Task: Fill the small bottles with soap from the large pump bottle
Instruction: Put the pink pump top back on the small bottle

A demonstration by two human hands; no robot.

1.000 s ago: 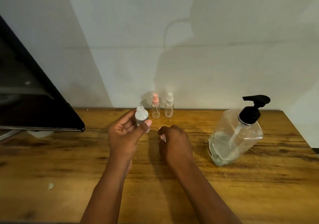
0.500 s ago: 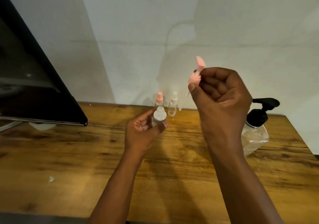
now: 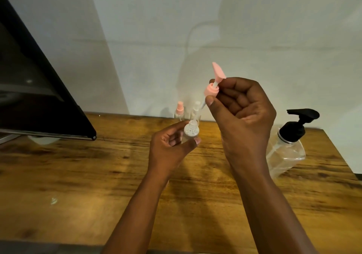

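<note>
**Pump top off, small bottle open**

Left hand (image 3: 172,148) grips small clear plastic bottle (image 3: 190,134) at frame centre, neck uncapped; right hand (image 3: 242,113) pinches pink pump cap (image 3: 211,90) above it, dip tube angled down toward the neck; large clear pump bottle with black head (image 3: 290,146) stands right on wooden table (image 3: 78,175).

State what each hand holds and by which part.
The left hand grips the small open bottle around its body. The right hand pinches the pink pump top by its collar, its tube hanging toward the bottle's neck.
</note>
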